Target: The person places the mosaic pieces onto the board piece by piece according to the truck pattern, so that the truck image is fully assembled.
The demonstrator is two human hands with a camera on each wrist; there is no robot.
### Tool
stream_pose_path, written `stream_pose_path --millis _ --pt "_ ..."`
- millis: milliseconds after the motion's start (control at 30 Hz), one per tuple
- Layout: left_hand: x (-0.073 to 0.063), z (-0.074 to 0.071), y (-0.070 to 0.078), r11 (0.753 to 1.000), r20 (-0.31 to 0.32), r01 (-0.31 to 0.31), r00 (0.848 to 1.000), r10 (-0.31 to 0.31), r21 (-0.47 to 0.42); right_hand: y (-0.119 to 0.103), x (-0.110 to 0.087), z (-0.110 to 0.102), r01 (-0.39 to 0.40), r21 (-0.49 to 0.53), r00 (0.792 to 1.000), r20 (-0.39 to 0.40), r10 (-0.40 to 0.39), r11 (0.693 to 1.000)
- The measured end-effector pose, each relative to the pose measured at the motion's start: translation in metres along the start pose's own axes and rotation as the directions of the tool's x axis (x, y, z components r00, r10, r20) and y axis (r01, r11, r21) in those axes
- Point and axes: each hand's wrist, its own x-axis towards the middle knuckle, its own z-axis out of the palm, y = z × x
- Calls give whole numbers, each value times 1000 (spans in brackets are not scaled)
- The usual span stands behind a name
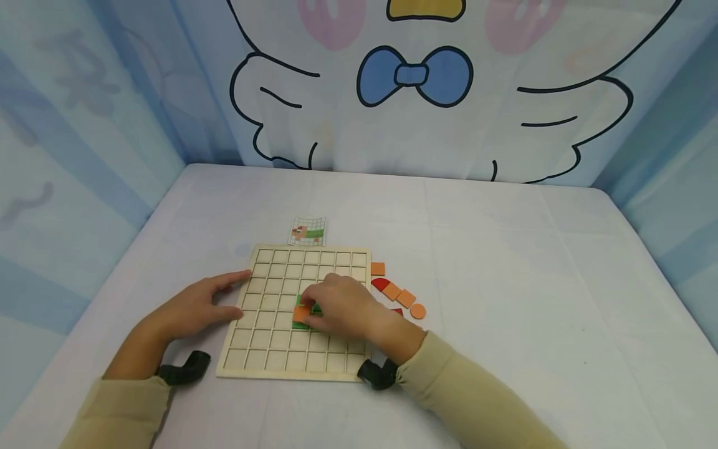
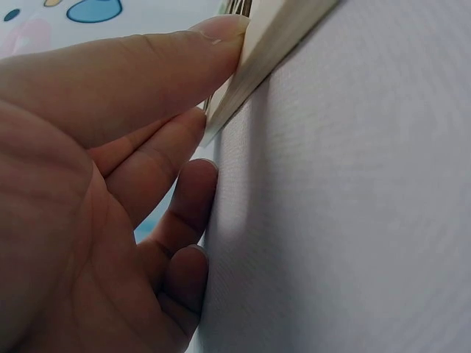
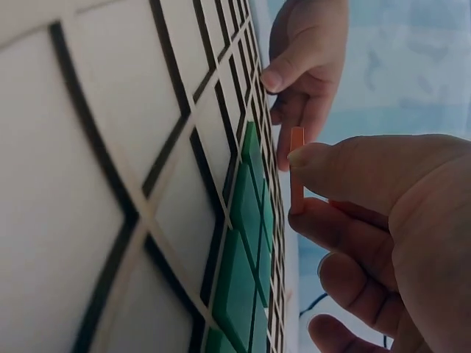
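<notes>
A pale wooden grid board (image 1: 263,340) lies flat on the white-covered table. My right hand (image 1: 342,308) pinches an orange square tile (image 3: 297,173) between thumb and fingertip, held edge-on just over the board. Under it, green square tiles (image 3: 235,287) sit side by side in several cells; my right hand partly covers them in the head view. My left hand (image 1: 187,308) rests at the board's left side, thumb and index finger extended. In the left wrist view its thumb (image 2: 147,77) touches the board's edge, and the other fingers bend loosely near the cloth.
A small pattern card (image 1: 307,231) lies behind the board. Loose pieces sit along its right side: orange squares (image 1: 378,269), a red rounded piece (image 1: 380,284) and an orange circle (image 1: 417,311). My right forearm partly hides another red piece (image 1: 397,310). A printed curtain (image 1: 415,137) stands behind the table.
</notes>
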Motion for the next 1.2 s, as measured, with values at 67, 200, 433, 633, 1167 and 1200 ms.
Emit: stream_pose_path --millis 67,200,433,633,1167,1200 --pt "0 0 0 1000 1 -3 1000 3 0 -3 2 1 -2 -14 1000 12 2 1000" --pt "0 0 -2 1000 0 -3 1000 3 6 -6 5 3 2 -36 1000 18 -1 999" --pt "0 0 -2 1000 -1 3 1000 -3 10 -9 10 7 -1 -33 1000 31 2 999" --pt "0 0 -1 1000 -2 -9 1000 9 4 -10 14 10 -15 -60 999 51 18 998" --pt "1 0 -1 1000 2 -5 1000 5 -4 -16 21 11 -24 -116 997 70 32 993" --pt "1 0 -1 1000 3 -5 1000 5 -5 -17 22 12 -22 -115 997 69 30 993"
